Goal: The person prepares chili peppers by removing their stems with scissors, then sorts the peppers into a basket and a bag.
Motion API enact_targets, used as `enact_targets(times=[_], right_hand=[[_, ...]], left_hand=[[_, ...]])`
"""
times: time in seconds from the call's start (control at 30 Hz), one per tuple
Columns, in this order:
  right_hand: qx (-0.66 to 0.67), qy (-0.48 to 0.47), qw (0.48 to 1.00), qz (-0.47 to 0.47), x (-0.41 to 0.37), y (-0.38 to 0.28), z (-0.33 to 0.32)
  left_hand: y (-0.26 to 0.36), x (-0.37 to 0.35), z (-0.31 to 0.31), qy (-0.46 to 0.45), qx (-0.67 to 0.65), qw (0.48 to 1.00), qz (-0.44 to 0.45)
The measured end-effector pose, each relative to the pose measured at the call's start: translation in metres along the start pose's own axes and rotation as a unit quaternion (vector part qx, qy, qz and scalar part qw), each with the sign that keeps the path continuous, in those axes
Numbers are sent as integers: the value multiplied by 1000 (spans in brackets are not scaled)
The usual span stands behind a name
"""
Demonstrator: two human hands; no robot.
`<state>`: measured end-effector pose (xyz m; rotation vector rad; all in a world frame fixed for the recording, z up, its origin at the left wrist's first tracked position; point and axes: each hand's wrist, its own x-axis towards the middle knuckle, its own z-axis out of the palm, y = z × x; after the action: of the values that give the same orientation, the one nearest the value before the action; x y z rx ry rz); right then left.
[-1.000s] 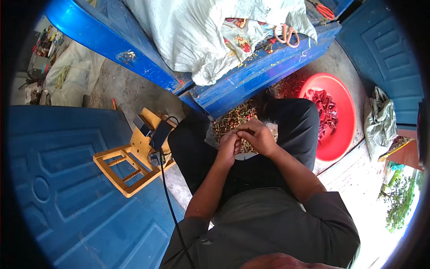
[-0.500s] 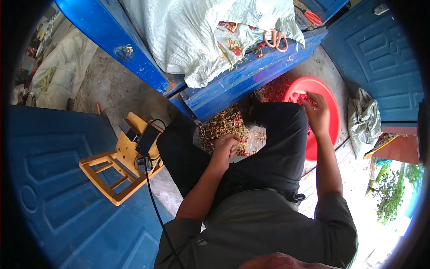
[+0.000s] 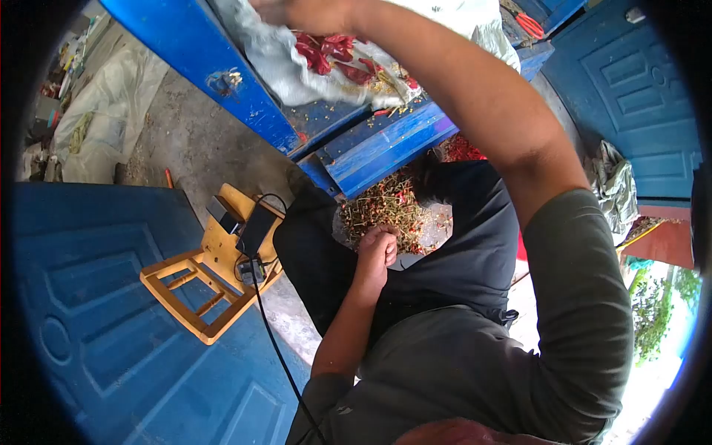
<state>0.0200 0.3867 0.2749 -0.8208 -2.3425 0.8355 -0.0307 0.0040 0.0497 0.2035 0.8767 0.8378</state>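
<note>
a: what is the left hand doing?

b: it is curled into a tight fist, fingers folded in, at the near edge of the pile of stems between the knees; i cannot see anything inside the fist

a: and the right hand?

b: the arm stretches up and across; the hand sits at the top edge of the view, partly cut off, so i cannot tell how far open it is; it is just above the red chillies

a: where do those chillies lie?

b: in the open mouth of the white sack on the blue bench, well apart from the fist; the yellow stool stands to the left of the knee
</note>
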Motion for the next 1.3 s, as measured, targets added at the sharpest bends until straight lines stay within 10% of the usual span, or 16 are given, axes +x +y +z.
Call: enact_targets(times=[0.1, 0.13, 0.27, 0.4, 0.7, 0.97, 1.3], right_hand=[[135, -62, 987, 64, 7, 50, -8], [-261, -17, 960, -103, -13, 57, -14], [-245, 55, 937, 242, -107, 31, 0], [-322, 95, 889, 311, -158, 47, 26], [-98, 126, 957, 243, -186, 70, 27], [236, 292, 900, 222, -193, 50, 23], [352, 292, 845, 276, -191, 53, 5]], left_hand=[[6, -1, 1, -14, -12, 1000, -3], [10, -1, 3, -28, -13, 1000, -4], [10, -7, -2, -47, -36, 998, 9], [11, -14, -3, -40, -39, 998, -1], [13, -14, 3, -36, -14, 999, 12], [2, -6, 2, -27, 14, 1000, -9], [-3, 0, 0, -16, 12, 1000, -10]])
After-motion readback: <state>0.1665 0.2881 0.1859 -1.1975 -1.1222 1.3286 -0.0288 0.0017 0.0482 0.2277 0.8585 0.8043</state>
